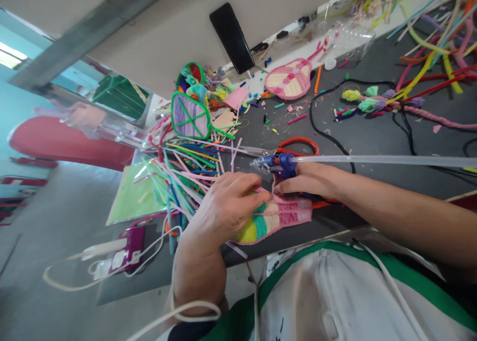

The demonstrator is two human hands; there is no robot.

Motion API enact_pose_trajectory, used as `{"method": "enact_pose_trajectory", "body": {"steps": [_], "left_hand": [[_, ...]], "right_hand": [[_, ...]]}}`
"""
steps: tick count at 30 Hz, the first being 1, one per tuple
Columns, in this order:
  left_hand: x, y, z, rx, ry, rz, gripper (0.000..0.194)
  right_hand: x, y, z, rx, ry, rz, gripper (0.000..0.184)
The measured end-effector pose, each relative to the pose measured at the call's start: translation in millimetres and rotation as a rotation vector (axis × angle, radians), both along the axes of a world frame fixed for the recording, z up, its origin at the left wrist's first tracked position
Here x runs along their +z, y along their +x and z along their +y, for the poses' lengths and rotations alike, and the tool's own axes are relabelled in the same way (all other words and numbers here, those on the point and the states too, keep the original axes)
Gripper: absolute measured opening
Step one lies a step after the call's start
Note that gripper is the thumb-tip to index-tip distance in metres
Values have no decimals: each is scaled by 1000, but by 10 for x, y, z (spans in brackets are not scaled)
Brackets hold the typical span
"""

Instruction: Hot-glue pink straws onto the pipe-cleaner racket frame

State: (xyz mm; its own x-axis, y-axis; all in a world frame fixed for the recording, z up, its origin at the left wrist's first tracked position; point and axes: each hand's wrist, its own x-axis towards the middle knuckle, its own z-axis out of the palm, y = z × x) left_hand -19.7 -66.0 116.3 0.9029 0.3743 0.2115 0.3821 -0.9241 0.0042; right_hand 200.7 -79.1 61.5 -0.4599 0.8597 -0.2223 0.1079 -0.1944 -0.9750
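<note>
The left hand (233, 204) is covering much of the patterned craft piece (266, 219), so from here I'm seeing only its yellow, teal, cream and pink parts. That hand is curving over the piece with its fingers drawn close together; its fingertips are partly hiding, and I cannot tell if it is pinching the edge. The right hand (298, 179) is wrapping around the blue glue gun (278, 165), fingers curling in, and is hiding most of the grip. The nozzle is pointing to 9 o'clock, and a long pale stick (372, 159) is running from the rear to 3 o'clock, where the view is cutting it off.

Taking the craft piece as the dial's centre, 1 pair of red-handled scissors (298, 144) is lying near 12 o'clock, its blades partly showing. 1 black phone (231, 38) is resting at 11 o'clock. 2 green-edged pieces are sitting at 10 o'clock, 1 nearer (191, 116) and 1 farther (191, 76), partly hidden. 1 pink-edged piece (288, 78) is lying at 12 o'clock, beyond the scissors. 1 purple power block (130, 249) is showing at 8 o'clock. Loose coloured strips (190, 167) are overlapping too much to count.
</note>
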Motion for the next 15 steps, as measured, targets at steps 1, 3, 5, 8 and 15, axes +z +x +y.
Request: {"method": "enact_pose_trajectory", "body": {"steps": [1,3,5,8,15], "left_hand": [[-1,-7,-2,6,4,6,22],[-2,-22,-7,10,15,11,20],[-5,-35,-10,11,18,9,19],[-7,-41,-17,18,10,9,20],[0,-43,-9,53,-26,54,24]], "right_hand": [[-16,-2,-2,-26,-7,46,12],[-22,-12,-5,-85,-25,107,12],[2,-23,-8,-155,-64,124,11],[38,-36,-15,-232,-127,145,11],[-14,-45,-14,-299,-111,221,12]]}}
